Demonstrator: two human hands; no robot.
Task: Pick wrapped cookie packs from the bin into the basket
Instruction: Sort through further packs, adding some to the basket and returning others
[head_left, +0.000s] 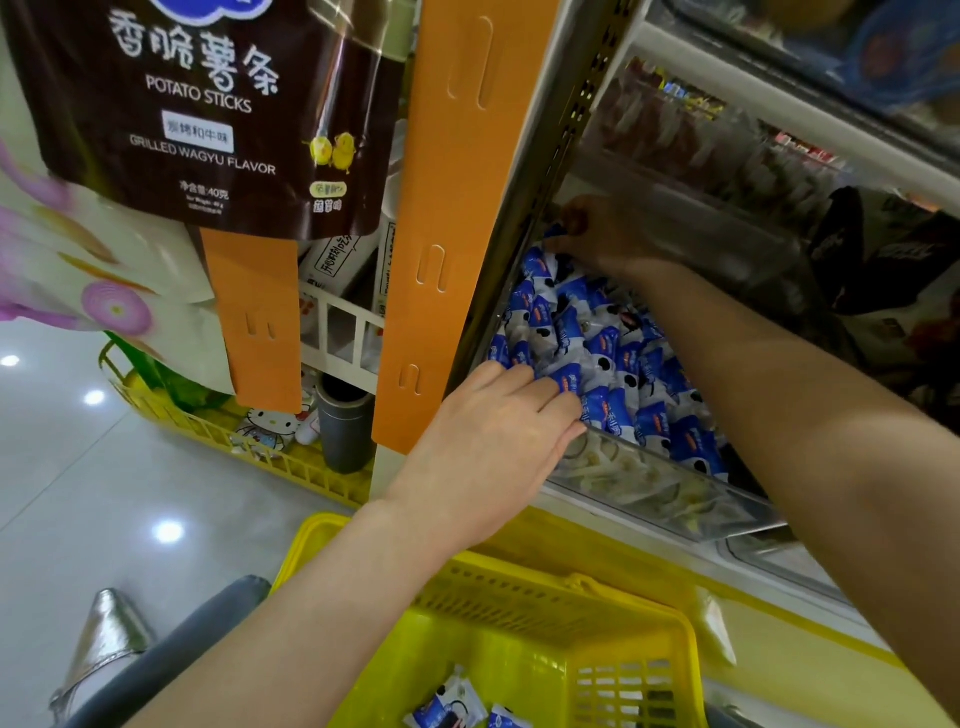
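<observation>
A clear plastic bin (670, 499) on the shelf is heaped with several blue-and-white wrapped cookie packs (613, 358). My left hand (498, 441) reaches over the bin's near left corner, its fingertips curled down onto the packs at the front. My right hand (597, 236) is deep at the bin's far end in shadow, its fingers pinching a blue pack at the back. Below me sits the yellow basket (639, 613), with two wrapped packs (457, 701) lying on its bottom.
An orange shelf upright (441, 234) stands just left of the bin. A brown potato-stick bag (208, 104) hangs at upper left. Another yellow basket (218, 431) with goods sits on the shiny floor. A higher shelf bin (701, 150) overhangs my right arm.
</observation>
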